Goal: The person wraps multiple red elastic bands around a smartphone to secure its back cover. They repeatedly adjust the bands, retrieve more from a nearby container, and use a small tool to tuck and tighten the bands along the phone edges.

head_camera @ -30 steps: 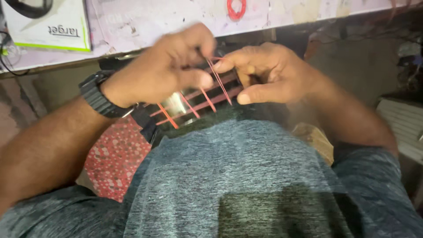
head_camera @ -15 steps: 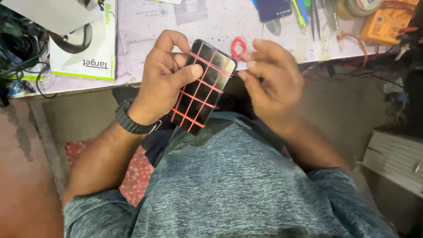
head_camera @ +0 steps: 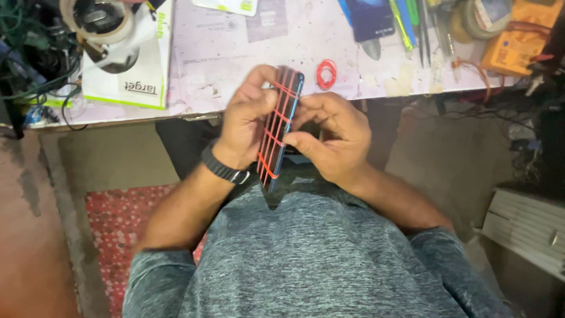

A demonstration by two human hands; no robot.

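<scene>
A dark phone [head_camera: 281, 126] wrapped in several red rubber bands is held edge-on in front of my chest, just below the table edge. My left hand [head_camera: 247, 121], with a black watch on its wrist, grips the phone from its left side. My right hand [head_camera: 329, 135] grips it from the right, thumb and fingers pressed on its edge. A loose red rubber band [head_camera: 326, 74] lies on the white table top [head_camera: 235, 65] just beyond the phone.
On the table lie a white box with green trim [head_camera: 138, 70], a tape roll [head_camera: 97, 20], tangled cables [head_camera: 29, 53], a dark blue phone [head_camera: 371, 17], tweezers and tools [head_camera: 421, 29] and an orange meter [head_camera: 518, 35]. A red patterned mat [head_camera: 115, 235] covers the floor.
The phone has turned from face-up to edge-on between both hands. The view has tilted up, showing more of the table.
</scene>
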